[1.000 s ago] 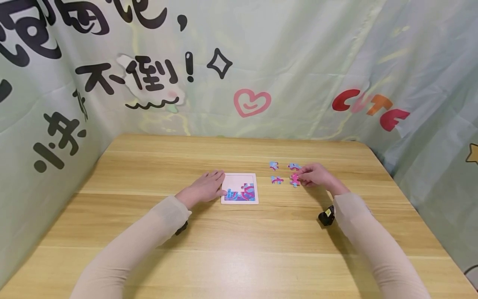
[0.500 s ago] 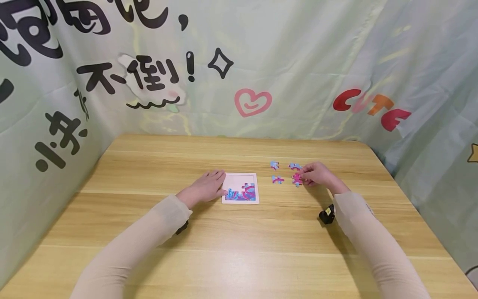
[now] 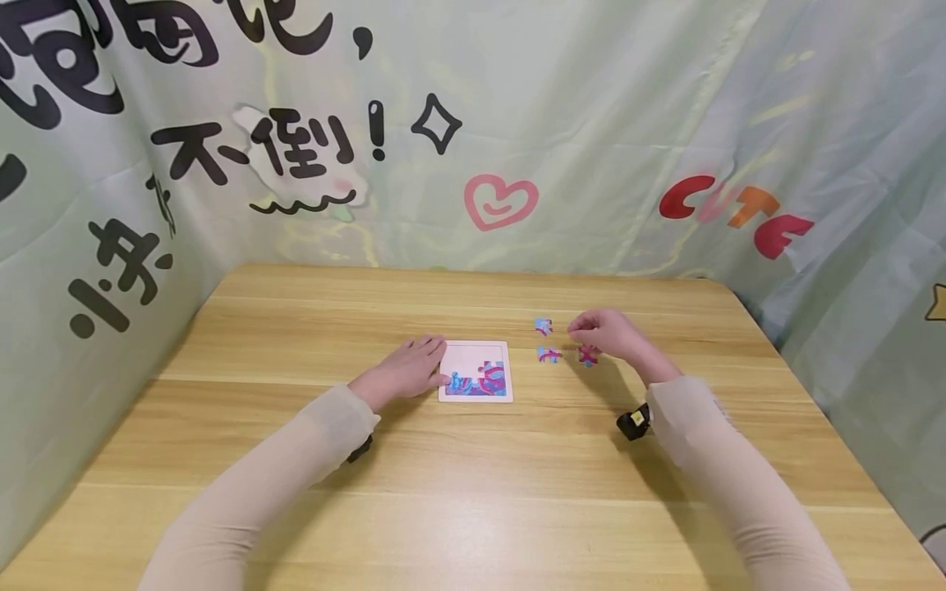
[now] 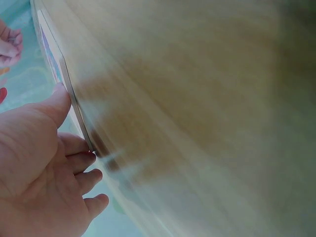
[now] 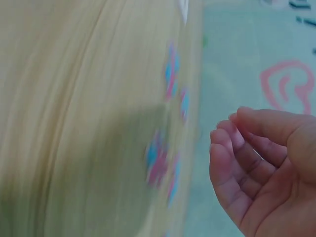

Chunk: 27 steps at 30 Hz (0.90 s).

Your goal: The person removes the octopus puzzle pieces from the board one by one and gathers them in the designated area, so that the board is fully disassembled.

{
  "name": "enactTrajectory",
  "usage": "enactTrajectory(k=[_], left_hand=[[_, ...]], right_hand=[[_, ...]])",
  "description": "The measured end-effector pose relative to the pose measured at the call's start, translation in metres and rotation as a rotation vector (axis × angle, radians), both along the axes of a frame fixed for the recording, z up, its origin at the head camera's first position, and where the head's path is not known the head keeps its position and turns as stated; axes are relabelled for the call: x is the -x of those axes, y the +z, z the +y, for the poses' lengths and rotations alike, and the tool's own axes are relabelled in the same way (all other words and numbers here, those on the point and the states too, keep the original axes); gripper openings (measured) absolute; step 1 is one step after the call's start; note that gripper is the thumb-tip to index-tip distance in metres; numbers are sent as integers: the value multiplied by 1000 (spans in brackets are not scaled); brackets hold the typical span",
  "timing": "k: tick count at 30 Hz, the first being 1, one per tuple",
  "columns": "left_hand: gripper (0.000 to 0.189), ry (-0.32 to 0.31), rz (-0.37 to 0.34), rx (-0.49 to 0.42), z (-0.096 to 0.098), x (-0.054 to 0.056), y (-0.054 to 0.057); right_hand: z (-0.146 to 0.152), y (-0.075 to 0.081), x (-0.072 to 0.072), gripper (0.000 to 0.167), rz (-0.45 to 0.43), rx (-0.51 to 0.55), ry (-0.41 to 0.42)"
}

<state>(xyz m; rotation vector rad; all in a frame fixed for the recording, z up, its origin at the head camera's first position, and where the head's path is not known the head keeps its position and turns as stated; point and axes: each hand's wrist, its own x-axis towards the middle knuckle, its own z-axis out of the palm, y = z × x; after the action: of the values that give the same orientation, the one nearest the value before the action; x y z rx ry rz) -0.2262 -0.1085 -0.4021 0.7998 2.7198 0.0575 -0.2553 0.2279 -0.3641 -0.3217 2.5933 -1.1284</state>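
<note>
My left hand (image 3: pixel 405 371) lies at the left edge of a pale square puzzle tray (image 3: pixel 473 353), thumb on its rim and fingers along its side. Joined blue, purple and pink pieces fill the tray's lower part. My right hand (image 3: pixel 610 332) is raised over the loose jigsaw pieces; in the right wrist view its fingers (image 5: pixel 224 168) are loosely bent, with nothing between them and the thumb. A pink piece (image 3: pixel 588 355) lies just below this hand, partly covered. Another blue and pink piece (image 5: pixel 174 180) shows beside it in the right wrist view but is hidden in the head view.
Two more loose pieces, an upper one (image 3: pixel 543 327) and a lower one (image 3: pixel 549 355), lie between the tray and my right hand. The wooden table (image 3: pixel 458 484) meets a printed cloth backdrop (image 3: pixel 591 164) at the back and sides.
My right hand has left the pink piece and moved up and to the left, now covering the upper right piece. The pink piece slid slightly right before that. My left hand stays put.
</note>
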Motion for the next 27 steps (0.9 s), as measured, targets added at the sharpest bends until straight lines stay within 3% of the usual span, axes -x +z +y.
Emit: enactTrajectory(k=[6, 13, 20, 27], left_hand=[[71, -1, -2, 0, 0, 0, 0], [70, 2, -2, -17, -1, -1, 0], [70, 4, 5, -8, 0, -1, 0], [70, 2, 5, -6, 0, -2, 1]], right_hand=[[-38, -3, -4, 23, 57, 13, 90], [-77, -18, -10, 19, 42, -1, 178], [-97, -29, -15, 16, 107, -105, 237], [-102, -34, -14, 16, 143, -187, 239]])
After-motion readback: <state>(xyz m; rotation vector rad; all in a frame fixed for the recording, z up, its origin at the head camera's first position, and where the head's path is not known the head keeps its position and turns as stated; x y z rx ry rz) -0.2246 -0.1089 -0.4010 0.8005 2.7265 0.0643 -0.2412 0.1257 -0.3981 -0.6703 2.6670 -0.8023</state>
